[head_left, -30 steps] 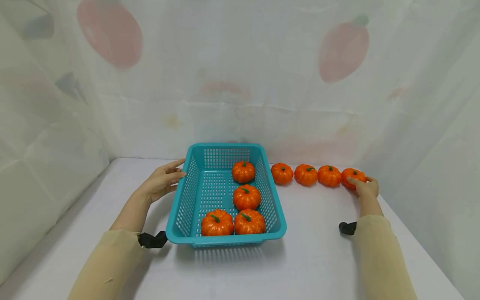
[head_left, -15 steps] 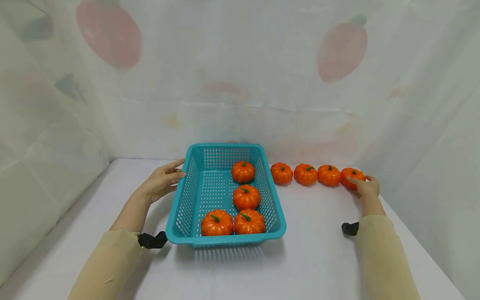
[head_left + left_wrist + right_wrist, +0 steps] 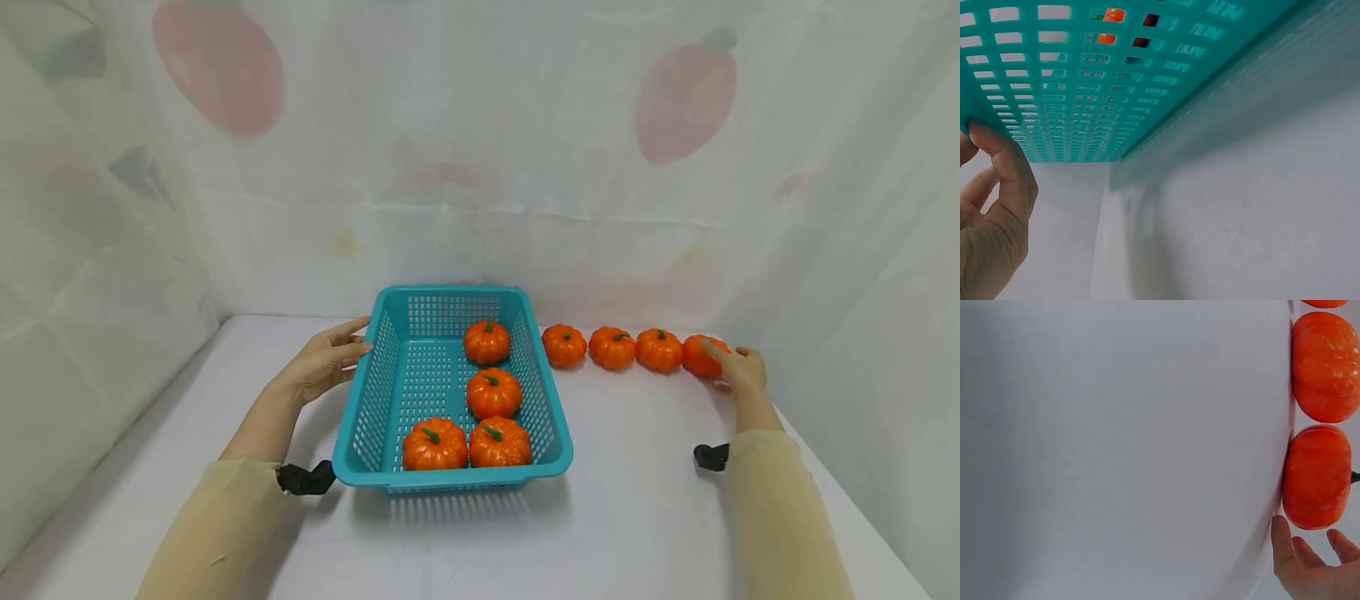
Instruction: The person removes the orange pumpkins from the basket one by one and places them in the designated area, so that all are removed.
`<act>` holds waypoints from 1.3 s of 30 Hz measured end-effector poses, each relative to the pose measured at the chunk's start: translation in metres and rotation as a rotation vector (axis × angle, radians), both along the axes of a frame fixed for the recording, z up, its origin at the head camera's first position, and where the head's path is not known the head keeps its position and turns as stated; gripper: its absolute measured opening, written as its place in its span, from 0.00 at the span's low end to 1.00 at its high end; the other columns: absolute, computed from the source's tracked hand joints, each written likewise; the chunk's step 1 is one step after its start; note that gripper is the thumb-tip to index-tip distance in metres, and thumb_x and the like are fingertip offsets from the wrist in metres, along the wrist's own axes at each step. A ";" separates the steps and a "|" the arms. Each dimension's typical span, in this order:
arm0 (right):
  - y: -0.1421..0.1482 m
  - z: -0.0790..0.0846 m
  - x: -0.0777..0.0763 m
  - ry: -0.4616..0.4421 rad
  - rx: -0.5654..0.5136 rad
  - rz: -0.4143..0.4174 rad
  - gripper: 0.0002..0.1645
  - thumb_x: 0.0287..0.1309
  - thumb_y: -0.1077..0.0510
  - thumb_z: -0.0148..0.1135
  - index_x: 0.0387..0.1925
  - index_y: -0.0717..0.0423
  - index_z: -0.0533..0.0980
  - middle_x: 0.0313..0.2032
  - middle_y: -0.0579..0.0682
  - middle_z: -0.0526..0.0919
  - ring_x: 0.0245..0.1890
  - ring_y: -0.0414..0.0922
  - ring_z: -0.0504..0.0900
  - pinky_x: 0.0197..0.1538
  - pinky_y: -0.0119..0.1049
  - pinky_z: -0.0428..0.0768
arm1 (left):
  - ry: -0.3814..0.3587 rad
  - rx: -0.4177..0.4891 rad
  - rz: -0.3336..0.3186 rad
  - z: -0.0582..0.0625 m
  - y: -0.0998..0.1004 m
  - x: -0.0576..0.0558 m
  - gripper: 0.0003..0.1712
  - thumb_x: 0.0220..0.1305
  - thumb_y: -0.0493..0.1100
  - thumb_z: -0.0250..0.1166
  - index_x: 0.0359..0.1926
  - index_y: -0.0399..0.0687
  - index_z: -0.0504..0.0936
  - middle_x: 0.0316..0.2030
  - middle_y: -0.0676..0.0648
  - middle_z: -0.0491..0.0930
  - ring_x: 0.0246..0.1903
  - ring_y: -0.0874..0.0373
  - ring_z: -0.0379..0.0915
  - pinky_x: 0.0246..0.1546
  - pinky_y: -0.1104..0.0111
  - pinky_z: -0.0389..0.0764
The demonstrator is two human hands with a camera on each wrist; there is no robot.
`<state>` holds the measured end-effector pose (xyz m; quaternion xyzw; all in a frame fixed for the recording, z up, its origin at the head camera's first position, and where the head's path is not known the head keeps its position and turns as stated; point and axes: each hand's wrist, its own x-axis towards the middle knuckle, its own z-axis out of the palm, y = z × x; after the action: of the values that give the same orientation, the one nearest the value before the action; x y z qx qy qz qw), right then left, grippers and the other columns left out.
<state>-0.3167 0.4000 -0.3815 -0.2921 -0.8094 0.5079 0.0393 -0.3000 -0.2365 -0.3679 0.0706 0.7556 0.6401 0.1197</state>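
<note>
My left hand [image 3: 327,365] is at the left rim of a blue-green plastic basket [image 3: 557,450], its bent fingers holding the edge; the left wrist view shows the fingers [image 3: 1013,169] against the perforated basket wall [image 3: 1066,94]. Inside the basket lie several small orange pumpkins [image 3: 493,394] with green stems. On the right, my right hand [image 3: 741,372] is beside the rightmost pumpkin [image 3: 697,360] of a row, fingers spread. In the right wrist view its fingertips [image 3: 1280,528] lie right by the end of that pumpkin [image 3: 1317,478], without curling round it.
The row continues leftward with more pumpkins [image 3: 659,350], [image 3: 612,348] and one [image 3: 564,346] close to the basket's right wall. A white tabletop [image 3: 630,500] lies under everything. Pale printed curtains [image 3: 465,150] stand behind and at both sides.
My right hand has drawn slightly to the right, with its fingers and wrist shifting away from the rightmost pumpkin. The left hand, basket and pumpkins stay where they were.
</note>
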 end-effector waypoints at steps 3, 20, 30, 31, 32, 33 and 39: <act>0.000 0.006 0.002 -0.009 0.001 0.000 0.59 0.63 0.32 0.50 0.77 0.63 0.40 0.77 0.66 0.44 0.73 0.61 0.58 0.70 0.50 0.71 | 0.002 -0.005 0.002 0.001 0.000 0.000 0.45 0.70 0.47 0.61 0.79 0.53 0.46 0.52 0.49 0.69 0.42 0.66 0.80 0.48 0.72 0.81; -0.046 0.054 -0.008 0.361 0.055 -0.159 0.47 0.58 0.37 0.65 0.73 0.44 0.58 0.77 0.50 0.53 0.77 0.50 0.51 0.78 0.46 0.57 | -0.015 0.018 0.005 0.000 -0.001 0.001 0.45 0.70 0.46 0.61 0.79 0.53 0.46 0.53 0.48 0.69 0.42 0.68 0.80 0.47 0.73 0.82; -0.098 0.074 -0.004 0.468 0.071 0.114 0.47 0.58 0.40 0.67 0.73 0.48 0.59 0.76 0.53 0.58 0.73 0.54 0.60 0.73 0.51 0.64 | -0.014 0.023 0.005 0.000 0.000 0.001 0.45 0.70 0.45 0.61 0.79 0.53 0.46 0.54 0.47 0.69 0.42 0.67 0.80 0.47 0.72 0.82; -0.103 0.076 -0.003 0.476 0.068 0.143 0.47 0.58 0.40 0.67 0.73 0.48 0.59 0.76 0.53 0.58 0.74 0.54 0.59 0.73 0.52 0.64 | -0.013 0.021 0.004 0.000 0.000 0.001 0.45 0.70 0.46 0.61 0.79 0.53 0.46 0.54 0.47 0.68 0.43 0.67 0.80 0.47 0.73 0.82; -0.107 0.077 -0.002 0.482 0.066 0.172 0.47 0.58 0.39 0.67 0.73 0.49 0.59 0.76 0.54 0.57 0.74 0.55 0.59 0.73 0.53 0.64 | -0.013 0.021 0.003 0.000 0.000 0.001 0.45 0.70 0.46 0.61 0.79 0.53 0.46 0.54 0.47 0.68 0.42 0.67 0.80 0.47 0.73 0.82; -0.112 0.078 -0.001 0.487 0.062 0.200 0.48 0.58 0.39 0.67 0.73 0.49 0.59 0.76 0.54 0.57 0.74 0.55 0.59 0.73 0.54 0.64 | -0.011 0.020 0.002 0.000 0.000 0.001 0.45 0.70 0.46 0.61 0.79 0.53 0.46 0.54 0.47 0.68 0.43 0.67 0.80 0.47 0.73 0.82; -0.136 0.088 0.007 0.518 0.048 0.332 0.47 0.58 0.41 0.68 0.73 0.51 0.60 0.75 0.55 0.57 0.74 0.57 0.59 0.73 0.58 0.63 | -0.003 0.016 0.001 -0.001 -0.001 0.000 0.45 0.70 0.47 0.61 0.79 0.53 0.46 0.51 0.50 0.71 0.42 0.67 0.80 0.47 0.72 0.82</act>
<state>-0.3097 0.2637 -0.2936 -0.0157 -0.8210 0.5456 0.1675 -0.3001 -0.2376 -0.3689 0.0703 0.7504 0.6462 0.1198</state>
